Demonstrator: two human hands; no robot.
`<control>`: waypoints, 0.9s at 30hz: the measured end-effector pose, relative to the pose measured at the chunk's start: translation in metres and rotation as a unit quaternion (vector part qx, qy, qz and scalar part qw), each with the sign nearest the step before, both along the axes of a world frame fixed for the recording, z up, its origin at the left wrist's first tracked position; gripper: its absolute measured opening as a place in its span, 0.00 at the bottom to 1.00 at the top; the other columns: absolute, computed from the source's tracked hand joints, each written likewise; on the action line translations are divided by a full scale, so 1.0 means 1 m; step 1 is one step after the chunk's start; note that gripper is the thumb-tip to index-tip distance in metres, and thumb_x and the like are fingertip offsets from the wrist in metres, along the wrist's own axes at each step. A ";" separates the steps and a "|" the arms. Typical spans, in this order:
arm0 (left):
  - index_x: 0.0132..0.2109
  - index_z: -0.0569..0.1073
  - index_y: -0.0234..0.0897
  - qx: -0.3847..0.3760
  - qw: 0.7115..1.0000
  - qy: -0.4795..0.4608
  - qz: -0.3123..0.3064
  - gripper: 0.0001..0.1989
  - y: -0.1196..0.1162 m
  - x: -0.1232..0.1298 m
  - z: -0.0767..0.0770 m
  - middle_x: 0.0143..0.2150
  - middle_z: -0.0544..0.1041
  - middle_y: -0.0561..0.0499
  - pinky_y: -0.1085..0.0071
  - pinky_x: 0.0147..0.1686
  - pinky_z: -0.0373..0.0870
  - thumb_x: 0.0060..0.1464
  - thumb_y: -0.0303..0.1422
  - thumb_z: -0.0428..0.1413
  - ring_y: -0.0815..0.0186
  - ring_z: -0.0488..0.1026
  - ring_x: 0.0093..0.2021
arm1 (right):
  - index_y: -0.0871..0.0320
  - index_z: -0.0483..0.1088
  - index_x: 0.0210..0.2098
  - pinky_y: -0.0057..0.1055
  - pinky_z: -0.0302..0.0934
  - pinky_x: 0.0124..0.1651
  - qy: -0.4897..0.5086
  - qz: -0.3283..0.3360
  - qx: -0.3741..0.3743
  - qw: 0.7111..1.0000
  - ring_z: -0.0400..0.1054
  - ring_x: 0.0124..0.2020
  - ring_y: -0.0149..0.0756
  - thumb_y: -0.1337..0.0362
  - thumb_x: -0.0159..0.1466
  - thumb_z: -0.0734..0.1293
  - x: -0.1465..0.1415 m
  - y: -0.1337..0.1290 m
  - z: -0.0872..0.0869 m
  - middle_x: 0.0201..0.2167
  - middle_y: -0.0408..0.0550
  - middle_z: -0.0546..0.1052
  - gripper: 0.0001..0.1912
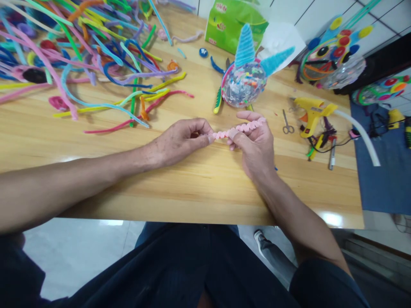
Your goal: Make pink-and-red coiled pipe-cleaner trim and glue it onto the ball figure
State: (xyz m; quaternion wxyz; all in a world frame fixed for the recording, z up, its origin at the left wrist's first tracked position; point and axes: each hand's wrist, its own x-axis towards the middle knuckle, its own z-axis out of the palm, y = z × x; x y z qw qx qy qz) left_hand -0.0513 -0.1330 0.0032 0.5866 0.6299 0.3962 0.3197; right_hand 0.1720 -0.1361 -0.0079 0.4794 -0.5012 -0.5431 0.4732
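A pink pipe cleaner (245, 127), folded into a row of small zigzag bumps, is stretched between my two hands above the wooden table (180, 188). My left hand (186, 139) pinches its left end between thumb and forefinger. Farther along the strip, my right hand (255, 143) grips it, thumb on top and fingers beneath. Just beyond my hands stands a clear ball (244, 85) with colourful bits in it and two blue fuzzy ears (245, 45). Green-and-yellow handled pliers (218, 100) lie beside the ball.
A large tangle of pipe cleaners (105, 77) covers the far left. On the right lie small scissors (287, 124), a yellow glue gun (310, 113) with a white glue stick, and a utility knife (332, 154). A green tissue pack (234, 25) and decorated balls (330, 60) stand behind.
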 end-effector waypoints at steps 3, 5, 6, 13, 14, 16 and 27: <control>0.39 0.77 0.37 0.006 1.000 0.002 0.002 0.13 0.000 0.000 -0.001 0.30 0.71 0.54 0.73 0.30 0.59 0.65 0.42 0.65 0.69 0.63 0.30 | 0.47 0.69 0.53 0.27 0.68 0.28 0.001 0.000 -0.003 1.000 0.75 0.30 0.30 0.60 0.62 0.77 0.000 -0.001 -0.001 0.31 0.34 0.75 0.22; 0.39 0.77 0.37 0.014 1.000 0.002 0.002 0.13 0.000 0.000 -0.002 0.30 0.71 0.54 0.72 0.30 0.58 0.66 0.42 0.65 0.69 0.63 0.30 | 0.47 0.69 0.54 0.28 0.69 0.29 0.002 0.003 -0.003 1.000 0.75 0.30 0.30 0.60 0.62 0.77 0.000 -0.002 -0.001 0.32 0.35 0.76 0.22; 0.39 0.77 0.37 0.018 1.000 0.002 0.002 0.13 0.000 -0.001 -0.002 0.30 0.70 0.54 0.72 0.29 0.58 0.66 0.42 0.65 0.69 0.63 0.30 | 0.47 0.69 0.54 0.28 0.69 0.29 0.003 0.004 -0.003 1.000 0.76 0.31 0.31 0.60 0.63 0.77 0.000 -0.002 -0.001 0.32 0.34 0.76 0.23; 0.37 0.76 0.38 0.042 0.999 0.022 0.011 0.13 -0.002 0.001 0.003 0.28 0.66 0.56 0.72 0.28 0.56 0.64 0.41 0.66 0.69 0.60 0.29 | 0.47 0.68 0.55 0.28 0.69 0.30 0.019 0.020 -0.012 1.000 0.77 0.32 0.32 0.60 0.63 0.77 0.000 -0.002 -0.002 0.32 0.35 0.76 0.24; 0.36 0.75 0.38 0.042 0.999 0.023 0.014 0.13 -0.002 0.001 0.003 0.28 0.66 0.56 0.72 0.28 0.56 0.64 0.41 0.66 0.69 0.60 0.29 | 0.47 0.68 0.56 0.29 0.69 0.30 0.014 0.019 -0.011 1.000 0.76 0.32 0.32 0.60 0.63 0.77 0.000 -0.002 -0.002 0.32 0.35 0.76 0.24; 0.36 0.75 0.38 0.031 0.999 0.019 0.018 0.13 -0.002 0.001 0.005 0.28 0.67 0.56 0.72 0.28 0.56 0.64 0.41 0.66 0.69 0.60 0.29 | 0.47 0.68 0.55 0.29 0.70 0.31 0.003 0.013 -0.004 1.000 0.76 0.32 0.31 0.59 0.63 0.77 0.000 -0.002 -0.003 0.33 0.35 0.75 0.24; 0.33 0.73 0.37 -0.157 0.985 -0.064 0.015 0.21 0.005 0.003 0.002 0.25 0.68 0.56 0.75 0.20 0.56 0.62 0.47 0.70 0.75 0.60 0.22 | 0.43 0.68 0.55 0.37 0.79 0.41 -0.042 -0.012 0.073 0.996 0.74 0.38 0.36 0.59 0.66 0.76 -0.001 -0.006 -0.004 0.36 0.39 0.72 0.21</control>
